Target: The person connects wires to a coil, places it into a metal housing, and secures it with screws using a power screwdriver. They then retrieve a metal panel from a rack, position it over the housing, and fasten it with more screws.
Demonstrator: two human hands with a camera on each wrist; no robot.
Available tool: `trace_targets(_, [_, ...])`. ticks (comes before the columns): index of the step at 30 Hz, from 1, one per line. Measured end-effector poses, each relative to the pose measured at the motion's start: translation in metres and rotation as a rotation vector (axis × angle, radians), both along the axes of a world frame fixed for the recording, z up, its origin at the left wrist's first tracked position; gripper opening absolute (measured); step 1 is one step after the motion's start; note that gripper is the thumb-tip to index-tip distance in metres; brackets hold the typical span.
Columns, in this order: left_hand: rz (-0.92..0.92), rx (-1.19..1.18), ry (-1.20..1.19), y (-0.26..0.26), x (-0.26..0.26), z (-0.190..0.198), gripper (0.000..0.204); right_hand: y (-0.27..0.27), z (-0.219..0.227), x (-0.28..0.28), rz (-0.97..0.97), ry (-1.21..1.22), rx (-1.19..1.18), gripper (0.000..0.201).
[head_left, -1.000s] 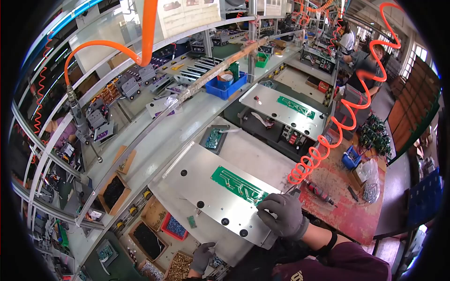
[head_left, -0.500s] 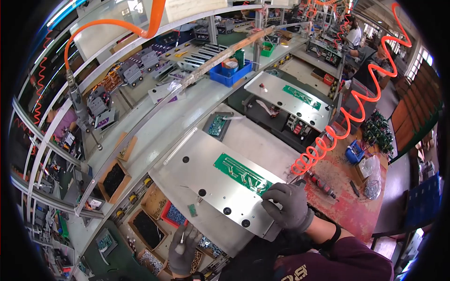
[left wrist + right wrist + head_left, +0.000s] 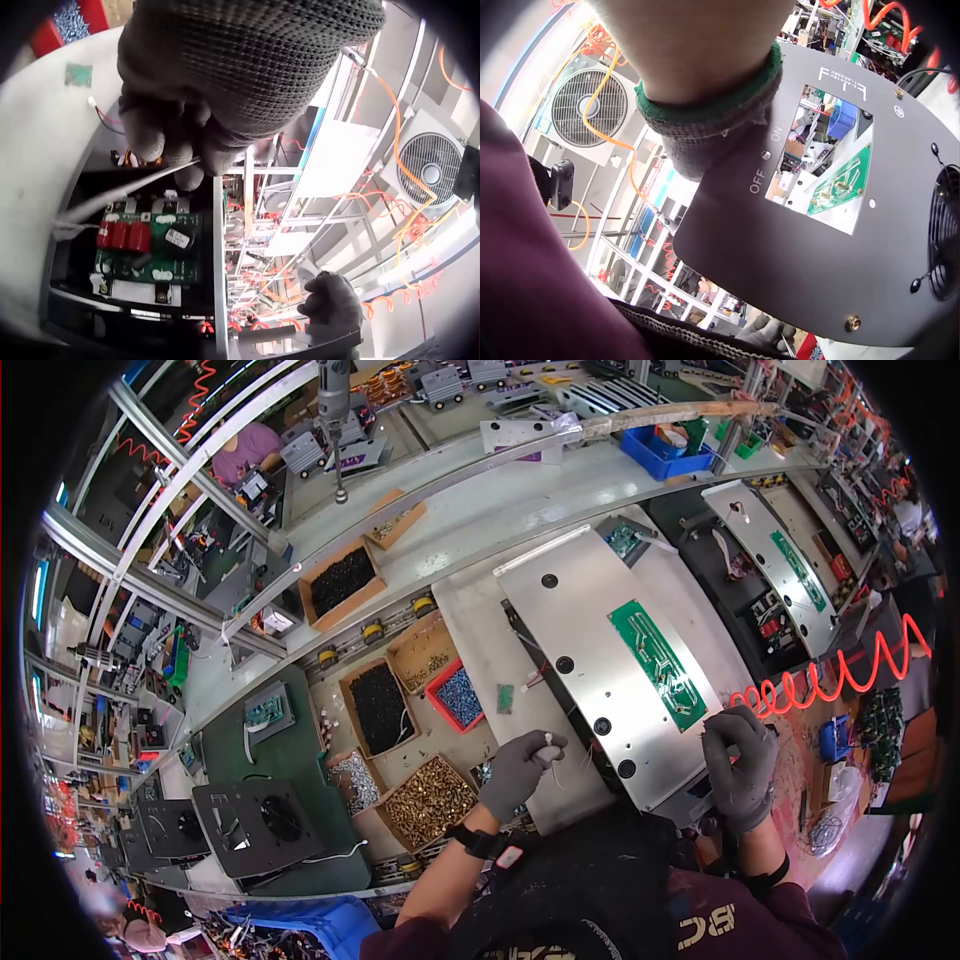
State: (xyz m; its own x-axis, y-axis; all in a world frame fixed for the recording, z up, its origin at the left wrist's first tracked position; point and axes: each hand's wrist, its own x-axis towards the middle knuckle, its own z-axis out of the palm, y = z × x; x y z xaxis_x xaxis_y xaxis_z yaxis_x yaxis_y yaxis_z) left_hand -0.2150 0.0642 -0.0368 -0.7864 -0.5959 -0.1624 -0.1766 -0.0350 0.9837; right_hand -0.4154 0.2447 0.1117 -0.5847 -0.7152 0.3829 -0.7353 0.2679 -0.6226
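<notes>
My gloved left hand (image 3: 518, 772) pinches a thin white strand (image 3: 124, 190) over the left edge of a housing, beside a metal plate (image 3: 590, 650). In the left wrist view the strand slants down past a circuit board with red components (image 3: 142, 237) inside the dark housing. A flat green board (image 3: 655, 665) lies on the plate. At the plate's near right corner, my gloved right hand (image 3: 740, 765) curls at the edge of a dark panel (image 3: 780, 255) marked ON and OFF. That panel hides most of the right hand's fingers in the right wrist view.
Left of the plate stand boxes of brass parts (image 3: 430, 805) and black parts (image 3: 378, 708), and a red bin of blue parts (image 3: 455, 698). A small green board (image 3: 505, 698) lies beside the housing. An orange coiled hose (image 3: 840, 680) stretches across the right.
My left hand has risen from the parts boxes toward the plate, carrying the white strand. The right hand stays at the panel's corner, while the head view has turned left.
</notes>
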Motion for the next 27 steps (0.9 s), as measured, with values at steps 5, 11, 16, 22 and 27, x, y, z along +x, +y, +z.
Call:
trace_targets(5, [-0.066, 0.243, -0.098, 0.015, -0.025, -0.009, 0.030, -0.001, 0.001, 0.002, 0.015, -0.024, -0.021, 0.009])
trace_targets(11, [-0.062, 0.131, -0.150, 0.024, -0.041, -0.032, 0.024, 0.000, -0.002, 0.001, 0.045, -0.050, -0.017, 0.008])
trace_targets(16, [-0.090, 0.204, -0.049, 0.021, -0.052, -0.025, 0.025, 0.002, -0.008, 0.001, 0.024, -0.073, -0.019, 0.007])
trace_targets(22, [-0.056, 0.395, 0.044, 0.021, -0.059, -0.032, 0.022, 0.002, -0.005, 0.001, 0.023, -0.087, 0.000, 0.007])
trace_targets(27, [-0.040, 0.522, 0.076, 0.017, -0.065, -0.031, 0.020, 0.003, -0.007, 0.002, 0.008, -0.076, 0.000, 0.007])
